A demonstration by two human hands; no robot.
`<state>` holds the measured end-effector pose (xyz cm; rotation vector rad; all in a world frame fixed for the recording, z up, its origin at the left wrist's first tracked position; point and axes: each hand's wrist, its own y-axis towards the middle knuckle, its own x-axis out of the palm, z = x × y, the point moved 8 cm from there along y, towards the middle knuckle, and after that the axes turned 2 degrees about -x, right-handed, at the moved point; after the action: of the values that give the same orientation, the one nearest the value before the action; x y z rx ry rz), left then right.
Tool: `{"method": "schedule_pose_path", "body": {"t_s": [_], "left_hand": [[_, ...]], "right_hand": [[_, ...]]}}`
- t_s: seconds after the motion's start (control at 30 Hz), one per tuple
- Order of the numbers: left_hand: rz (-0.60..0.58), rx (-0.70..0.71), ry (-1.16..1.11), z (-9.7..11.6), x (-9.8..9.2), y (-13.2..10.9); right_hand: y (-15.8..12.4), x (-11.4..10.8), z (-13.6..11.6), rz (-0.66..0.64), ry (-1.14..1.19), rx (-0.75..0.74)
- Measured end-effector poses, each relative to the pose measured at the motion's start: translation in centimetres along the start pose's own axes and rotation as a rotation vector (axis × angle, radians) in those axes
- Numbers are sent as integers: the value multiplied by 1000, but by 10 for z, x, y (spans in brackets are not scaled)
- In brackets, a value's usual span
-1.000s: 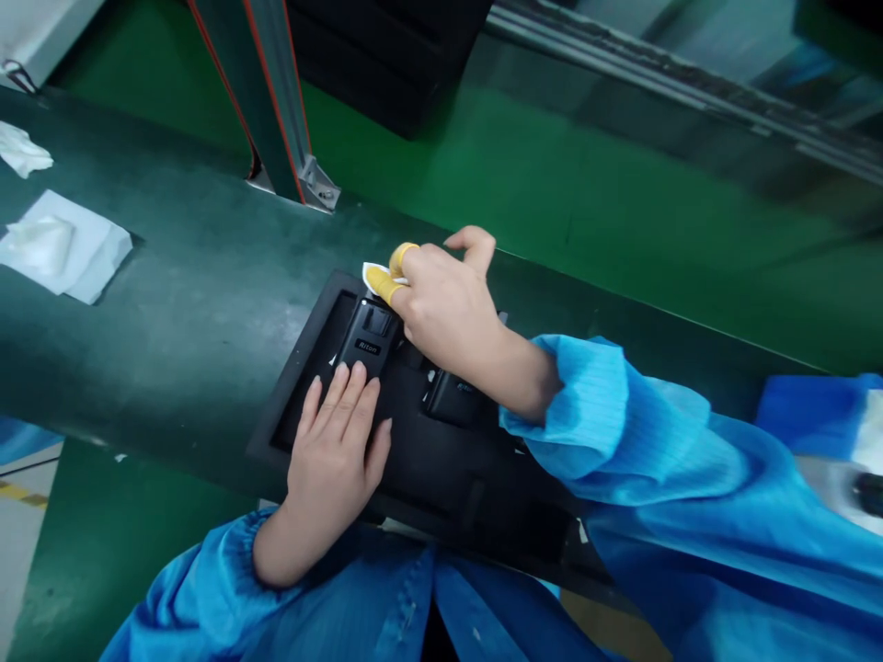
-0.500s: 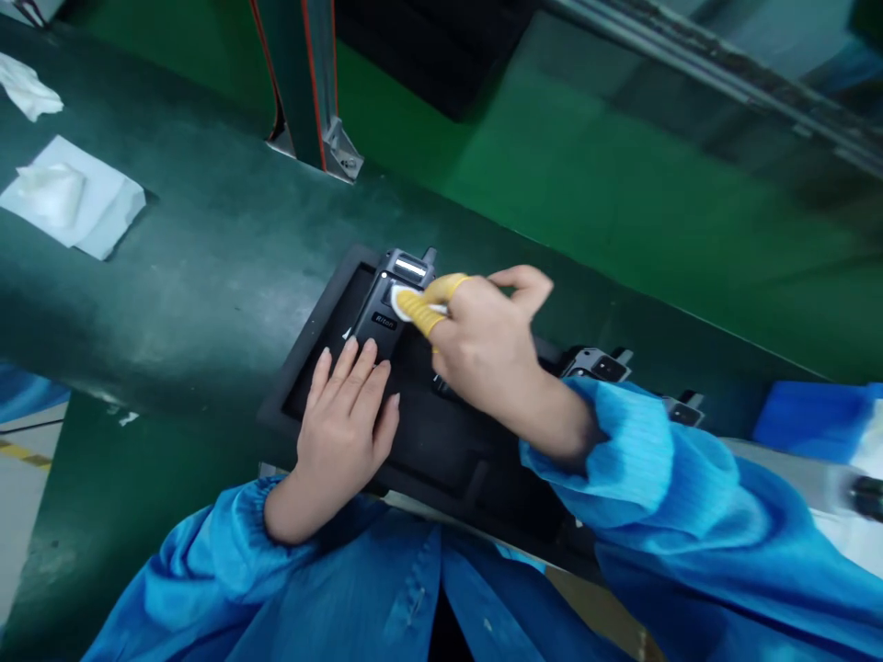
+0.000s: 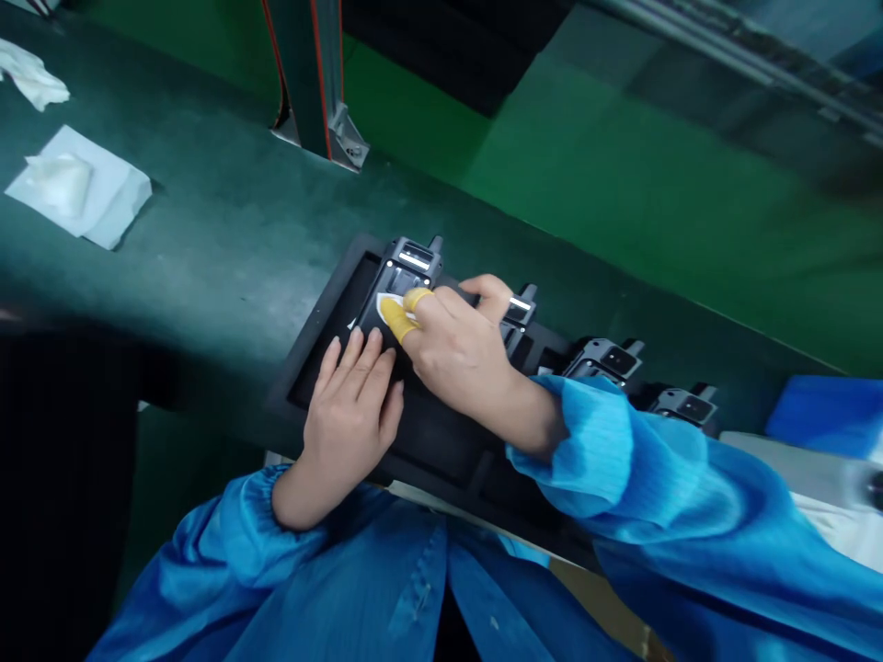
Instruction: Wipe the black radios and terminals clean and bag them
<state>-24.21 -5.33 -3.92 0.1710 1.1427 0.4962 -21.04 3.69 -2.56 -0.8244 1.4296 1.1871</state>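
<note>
A dark handheld radio (image 3: 412, 267) with a stubby antenna lies in the left end of a black foam tray (image 3: 318, 333). My left hand (image 3: 349, 409) rests flat over its lower part, fingers stretched out. My right hand (image 3: 462, 354), with yellow finger cots on two fingers, pinches a small white wipe (image 3: 382, 305) and presses it to the radio's face. Below the wipe, the body is mostly covered by my hands. Just beyond my right hand, a second radio (image 3: 521, 317) shows in part.
Two more radios (image 3: 605, 359) sit farther right, partly behind my sleeve. White sheets (image 3: 120, 207) with a crumpled wad lie on the green bench at left, near a white cloth (image 3: 34, 78). A metal post (image 3: 303, 83) rises behind. A large dark shape (image 3: 69, 478) fills the lower left.
My right hand has slid the wipe down and left over the radio, baring its upper part and label area differently. The dark shape has come in at the left. My left hand stays on the radio.
</note>
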Motion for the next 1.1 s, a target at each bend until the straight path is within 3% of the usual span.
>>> {"method": "schedule_pose_path", "body": {"t_s": [0.17, 0.4, 0.67, 0.93, 1.1], "left_hand": [[-2, -20, -19, -2, 1, -1], [18, -26, 13, -2, -1, 0], [31, -7, 19, 0, 0, -1], [34, -3, 16, -3, 2, -2], [61, 20, 27, -5, 2, -3]], "right_hand": [[11, 1, -8, 44, -42, -50], [-15, -13, -6, 137, -160, -67], [-32, -17, 17, 109, -137, 138], [0, 1, -6, -28, 38, 49], [-27, -15, 14, 5, -1, 132]]}}
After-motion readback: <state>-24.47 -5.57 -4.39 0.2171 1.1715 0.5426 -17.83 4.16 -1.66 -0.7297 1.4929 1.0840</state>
